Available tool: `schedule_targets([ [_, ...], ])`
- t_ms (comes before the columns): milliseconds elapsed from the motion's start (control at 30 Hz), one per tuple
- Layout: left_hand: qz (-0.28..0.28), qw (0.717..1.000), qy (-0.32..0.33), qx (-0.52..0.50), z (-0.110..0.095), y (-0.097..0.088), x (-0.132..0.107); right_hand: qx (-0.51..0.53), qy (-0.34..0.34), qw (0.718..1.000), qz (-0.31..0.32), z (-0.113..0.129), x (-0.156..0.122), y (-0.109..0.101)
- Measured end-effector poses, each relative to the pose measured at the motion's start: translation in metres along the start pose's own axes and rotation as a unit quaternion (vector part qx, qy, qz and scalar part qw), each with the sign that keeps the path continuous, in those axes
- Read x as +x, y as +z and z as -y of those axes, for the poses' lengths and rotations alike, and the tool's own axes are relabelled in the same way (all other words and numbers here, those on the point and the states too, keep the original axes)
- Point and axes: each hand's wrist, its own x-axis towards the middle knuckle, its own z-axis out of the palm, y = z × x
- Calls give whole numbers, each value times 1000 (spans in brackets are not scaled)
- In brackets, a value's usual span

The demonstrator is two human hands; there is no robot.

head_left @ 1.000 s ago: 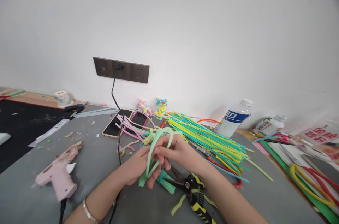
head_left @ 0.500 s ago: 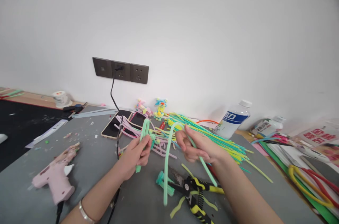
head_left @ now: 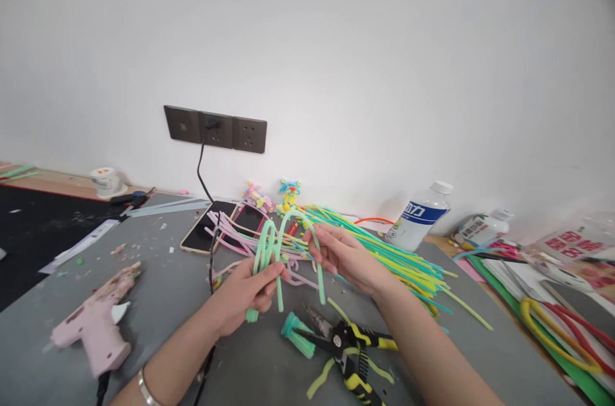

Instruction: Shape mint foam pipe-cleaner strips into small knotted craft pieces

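Pale green chenille stems [head_left: 263, 243], bent into narrow arches, are pinched together in my left hand [head_left: 252, 291]. My right hand [head_left: 343, 255] has its fingertips on the right leg of another bent green chenille stem [head_left: 321, 291]. That stem's left leg crosses in front of my left thumb and fingertips, with both ends hanging down. Below the hands lie yellow-and-black pliers [head_left: 339, 341], jaws toward the upper left, beside a teal bundled piece [head_left: 298, 337]. Short yellow-green stem offcuts [head_left: 321, 379] lie around them.
A pink glue gun [head_left: 98, 329] lies at the left, its cord trailing down. Behind the hands are phones [head_left: 199, 233], lilac stems [head_left: 225, 236], a pile of teal and yellow stems [head_left: 408, 265] and small figures [head_left: 289, 194]. A bottle [head_left: 418, 217] stands by the wall. A black cable [head_left: 211, 265] crosses the table.
My right hand has moved left, bringing its bent stem from over the pliers to the stems in my left hand. The stem's left leg now overlaps my left fingers.
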Motion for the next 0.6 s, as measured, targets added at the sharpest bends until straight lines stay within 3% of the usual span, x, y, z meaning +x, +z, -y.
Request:
schedule_targets([
  [233,-62,996,41,53,4,-5,5,32,17,999,-11,-20,3,9],
  [367,-32,991,55,114,9,-6,7,21,27,999,11,-27,1,20],
  [600,-29,974,77,213,9,-9,6,27,44,998,-32,-29,0,31],
])
